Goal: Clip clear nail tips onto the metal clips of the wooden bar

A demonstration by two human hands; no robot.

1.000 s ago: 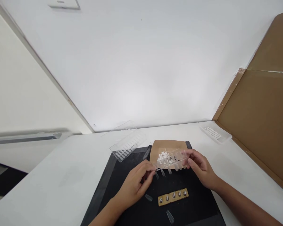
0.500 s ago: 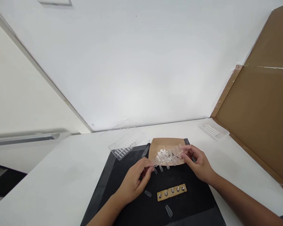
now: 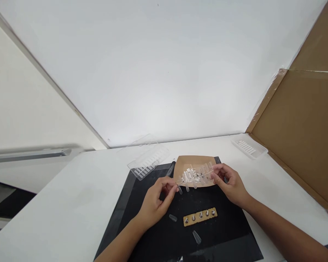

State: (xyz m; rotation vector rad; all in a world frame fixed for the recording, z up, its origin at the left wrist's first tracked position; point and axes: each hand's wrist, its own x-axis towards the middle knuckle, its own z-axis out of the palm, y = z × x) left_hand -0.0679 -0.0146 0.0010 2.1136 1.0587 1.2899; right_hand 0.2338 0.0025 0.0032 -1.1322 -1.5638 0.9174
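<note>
Between both hands I hold a clear strip of false nail tips (image 3: 195,184), its thin stem pinched at each end. My left hand (image 3: 160,194) grips the near-left end, and my right hand (image 3: 229,182) the far-right end. Beneath the strip lies a brown paper tray (image 3: 190,161) with small white pieces (image 3: 190,174) in it. Closer to me, a tan strip-shaped stand (image 3: 200,217) carries a row of several small metal-looking pegs. Two loose clear nail tips rest on the black mat: one nail tip (image 3: 173,218) by my left hand, another nail tip (image 3: 196,237) below the stand.
The black mat (image 3: 153,243) covers the middle of the white table (image 3: 79,207). An open clear case (image 3: 144,165) of nail tips overlaps its far-left corner. A translucent box (image 3: 248,146) stands back right, beside brown cardboard panels (image 3: 297,134). A white wall is behind.
The view has shifted slightly, so the table items appear a little higher. Both hands still hold the strip over the paper tray, with little movement between them.
</note>
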